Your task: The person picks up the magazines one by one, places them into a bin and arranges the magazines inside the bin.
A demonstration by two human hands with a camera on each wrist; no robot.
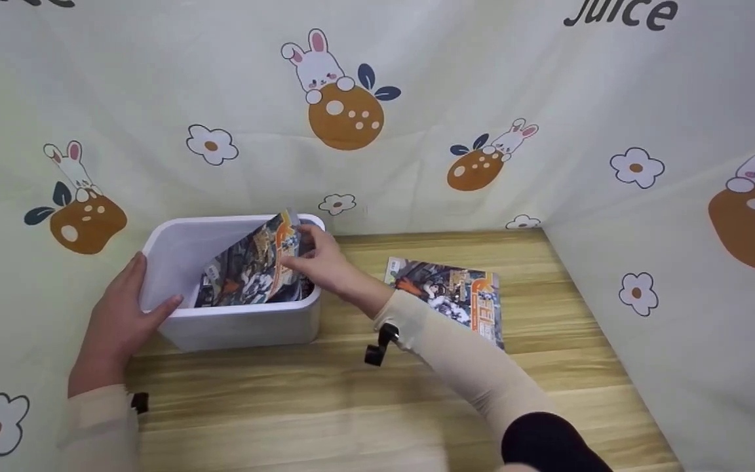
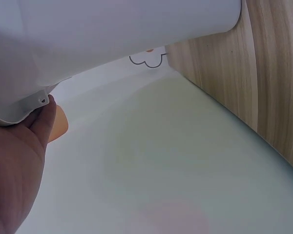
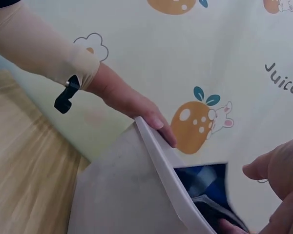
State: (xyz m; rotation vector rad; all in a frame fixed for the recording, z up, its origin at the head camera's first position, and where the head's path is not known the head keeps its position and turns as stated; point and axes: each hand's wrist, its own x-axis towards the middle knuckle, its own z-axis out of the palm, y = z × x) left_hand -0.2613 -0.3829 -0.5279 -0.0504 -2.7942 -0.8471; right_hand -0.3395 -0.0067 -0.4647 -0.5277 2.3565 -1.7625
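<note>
A white plastic bin (image 1: 240, 326) stands on the wooden surface, with a handle lug at its rim in the left wrist view. My left hand (image 1: 118, 314) grips its left corner: the thumb lies over the near rim, the fingers along the left side. Inside, an illustrated magazine (image 1: 246, 269) with an orange strip leans at a slant, its upper right corner above the rim. My right hand (image 1: 322, 262) is at that corner. In the right wrist view the thumb (image 3: 259, 168) stands apart from the magazine and a fingertip is close to its edge. Contents beneath it are mostly hidden.
A similar magazine (image 1: 443, 295) lies flat on the wood-grain surface (image 1: 286, 406) right of the bin, partly covered by my right forearm. Pale cloth walls (image 1: 404, 170) with rabbits, oranges and flowers rise behind and at both sides. Black clips (image 1: 384, 344) sit on my sleeves.
</note>
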